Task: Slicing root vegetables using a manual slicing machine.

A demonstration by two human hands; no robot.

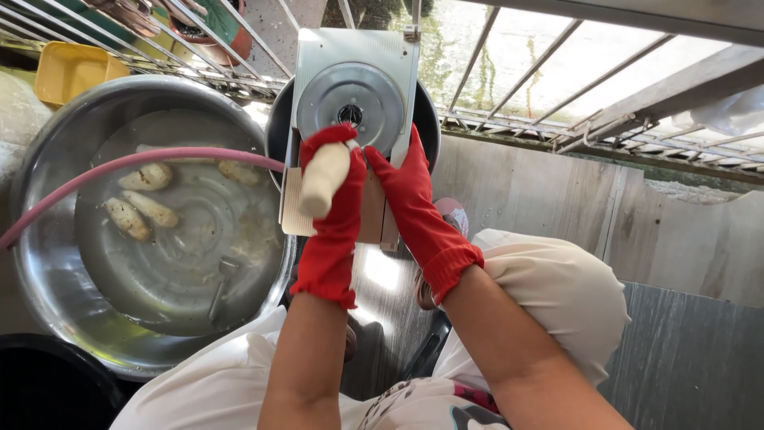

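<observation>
Left hand: red rubber glove; my grip is clamped on a peeled pale root, fingers wrapped round its upper end.
Root: upright and slightly tilted, its top close under the slicer's disc, its lower end free in front of the board.
Right hand: red glove too; fingers straight and together, laid flat against the slicer's front just right of the root. It clasps nothing that I can see; whether the thumb hooks behind the frame I cannot tell.
Slicer: a grey metal frame standing on edge with a round steel disc and a dark hub in the middle.
Board: pale ribbed panel at the slicer's foot, partly behind my left glove.
Pot: dark and round, behind the slicer, only its rim showing on either side.
Basin: a wide steel bowl to my left, holding shallow water.
In the basin: several more peeled roots lying in the water, well apart from my hands.
Hose: pink, running across the basin towards the slicer.
Tub: yellow, beyond the basin by the railing.
Knees: in pale cloth, below my forearms.
</observation>
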